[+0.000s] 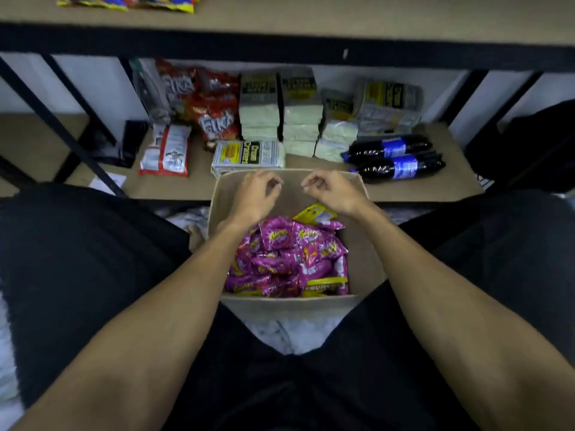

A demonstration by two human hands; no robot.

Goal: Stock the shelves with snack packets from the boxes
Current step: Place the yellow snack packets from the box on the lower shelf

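Forearms (174,306): both bare, reaching forward from the bottom corners over a lap in black shorts (93,259).
Floor (286,334): pale, mottled, showing between the legs.
Box (362,244): open cardboard, set between the knees, its far wall at the front edge of the lower shelf.
Pink snack packets (280,259): heaped in the near half of the box, with one yellow packet (314,213) lying on top at the far side.
Lower shelf (451,185): tan board in a black frame (56,126) against a white wall. It carries red packets (214,116), stacked cracker packs (258,110) and two dark rolls (392,157) with blue labels.
Upper shelf (311,17): tan board with colourful packets (130,1) at its far left.
Left hand (255,194): above the far end of the box, fingers curled, thumb close to the fingertips. Whether it pinches anything cannot be told.
Right hand (333,191): just beside the left, apart from it, curled the same way. Any hold likewise cannot be told.
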